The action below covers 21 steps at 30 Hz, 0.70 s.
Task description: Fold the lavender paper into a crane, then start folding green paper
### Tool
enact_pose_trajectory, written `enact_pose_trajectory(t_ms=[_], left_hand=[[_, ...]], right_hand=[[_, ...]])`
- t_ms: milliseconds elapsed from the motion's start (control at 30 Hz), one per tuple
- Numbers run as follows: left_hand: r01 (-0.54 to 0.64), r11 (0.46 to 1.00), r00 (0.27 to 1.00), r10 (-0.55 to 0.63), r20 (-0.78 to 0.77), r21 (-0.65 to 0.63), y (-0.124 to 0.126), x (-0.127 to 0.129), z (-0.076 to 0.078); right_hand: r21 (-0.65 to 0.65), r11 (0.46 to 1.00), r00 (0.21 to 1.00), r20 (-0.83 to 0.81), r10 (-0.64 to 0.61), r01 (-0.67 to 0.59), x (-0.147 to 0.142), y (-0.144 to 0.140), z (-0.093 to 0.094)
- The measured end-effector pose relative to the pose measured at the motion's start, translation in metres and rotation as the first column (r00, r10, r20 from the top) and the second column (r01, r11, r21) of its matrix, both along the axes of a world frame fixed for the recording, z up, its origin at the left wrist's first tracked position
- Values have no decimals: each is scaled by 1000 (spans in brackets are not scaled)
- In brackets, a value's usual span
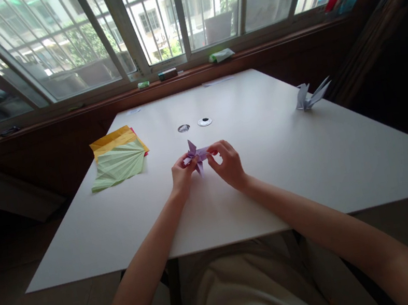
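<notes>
Both hands pinch a small purple folded paper figure (195, 155) just above the white table (293, 168), mid-near. Left hand (182, 175) fingers closed on its left side, right hand (228, 163) fingers closed on its right. Green pleated sheet (121, 164) lies left; pale paper crane (310, 95) far right.

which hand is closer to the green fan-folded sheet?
Left. The left hand pinches the purple origami just right of the green fan-folded sheet; the right hand grips the origami's far side, farther away.
</notes>
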<state>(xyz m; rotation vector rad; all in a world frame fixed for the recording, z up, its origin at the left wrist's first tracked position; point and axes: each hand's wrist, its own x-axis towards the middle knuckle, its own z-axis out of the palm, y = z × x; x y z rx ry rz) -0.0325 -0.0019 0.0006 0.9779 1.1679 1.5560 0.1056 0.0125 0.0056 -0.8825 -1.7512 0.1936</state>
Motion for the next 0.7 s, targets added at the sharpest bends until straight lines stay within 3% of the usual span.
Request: enact_pose_trajectory(t_ms=[167,367,700], left_hand=[[12,999,994,-8,-111,32,-1,1,0],[27,997,980,-11,-199,74,-4,4,2],[137,985,968,-111,-226,104,-7,9,4]], right_hand=[[84,996,999,35,11,-14,4,5,3],[-47,987,987,39,157,-155,2,8,1],[-276,945,970,-213,116,-174,4,7,6]])
